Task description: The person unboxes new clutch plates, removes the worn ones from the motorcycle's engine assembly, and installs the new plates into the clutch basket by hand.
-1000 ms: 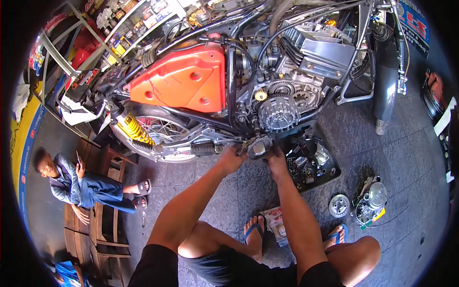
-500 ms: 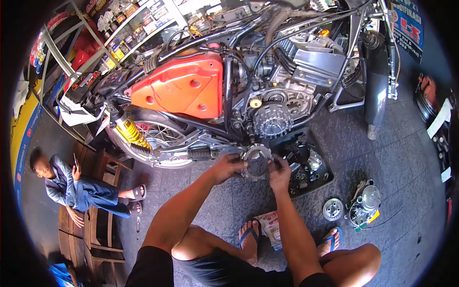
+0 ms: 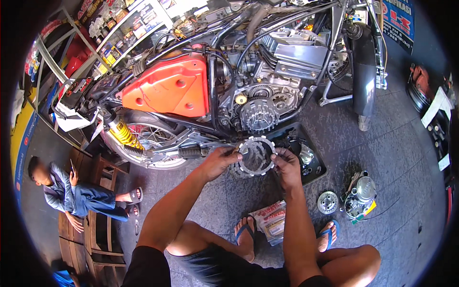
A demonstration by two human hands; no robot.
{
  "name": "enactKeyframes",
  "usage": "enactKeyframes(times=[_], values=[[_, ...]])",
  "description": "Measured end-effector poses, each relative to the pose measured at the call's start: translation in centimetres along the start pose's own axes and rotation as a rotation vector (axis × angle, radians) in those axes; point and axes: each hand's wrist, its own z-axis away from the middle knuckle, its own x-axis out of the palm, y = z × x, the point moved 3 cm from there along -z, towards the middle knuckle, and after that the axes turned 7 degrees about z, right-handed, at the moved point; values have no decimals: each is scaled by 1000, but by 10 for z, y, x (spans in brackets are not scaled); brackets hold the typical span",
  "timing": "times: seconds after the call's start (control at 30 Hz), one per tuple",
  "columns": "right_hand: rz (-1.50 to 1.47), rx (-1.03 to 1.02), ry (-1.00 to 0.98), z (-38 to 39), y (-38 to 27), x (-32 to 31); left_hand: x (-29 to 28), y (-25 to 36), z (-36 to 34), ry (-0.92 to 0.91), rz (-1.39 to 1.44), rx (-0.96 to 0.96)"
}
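1. Toothed rings, grey and round, are up in the air between the two hands, in front of the motorcycle. They seem to be a small stack, but I can't tell how many there are.
2. The left hand grips the left edge of the rings, with its thumb on the near side.
3. The right hand pinches the right edge with its thumb and fingers.
4. Just past the rings is a round silver drum with teeth, on the side of the open engine. A small yellow gear sits near it.
5. A black tray full of metal bits is on the floor behind the right hand.
6. To the right of the right arm, a round silver plate with holes lies on the floor. A silver engine part is just beside it.
7. A flat packet lies between the feet, which wear blue flip-flops.
8. The motorcycle has a big orange-red tank and a yellow spring.
9. Far to the left, another person sits on a wooden bench.
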Motion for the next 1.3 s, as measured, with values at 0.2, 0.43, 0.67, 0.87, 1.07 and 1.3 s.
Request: enactKeyframes(times=[0.2,0.43,0.67,0.87,1.07,1.3], values=[[-148,-17,-82,-14,2,-12,5,23,5,-40,-47,27],[-290,-94,-59,-33,-12,-17,19,49,18,-38,-730,59],[-279,-91,-61,-59,-12,-4,29,82,17,131,-664,220],[-273,-133,-66,-75,-14,9,31,77,2,179,-640,194],[-250,-207,-16,-86,-11,8,31,81,-3,192,-596,170],[-201,-283,96,-89,-10,12,30,74,-11,200,-513,179]])
